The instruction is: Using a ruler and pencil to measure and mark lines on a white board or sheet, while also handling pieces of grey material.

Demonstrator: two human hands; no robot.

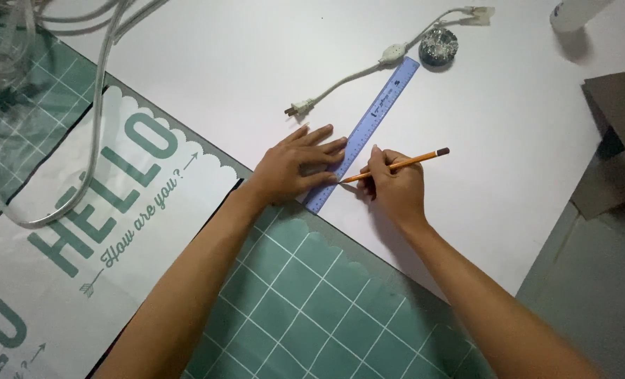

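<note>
My left hand (297, 167) lies flat, fingers spread, pressing on the lower part of a blue plastic ruler (375, 116) that runs diagonally across a large white sheet (481, 119). My right hand (395, 188) grips an orange pencil (403, 164) with a dark end. The pencil's tip touches the sheet right at the ruler's right edge, just beside my left fingertips.
A white power cord with a plug (300, 107) and an inline switch (393, 53) lies above the ruler, next to a small round glittery object (438, 47). Clear tubing (81, 105) coils at the left over a green grid mat (305, 309) with a lettered white panel. Brown cardboard (617, 133) sits at the right.
</note>
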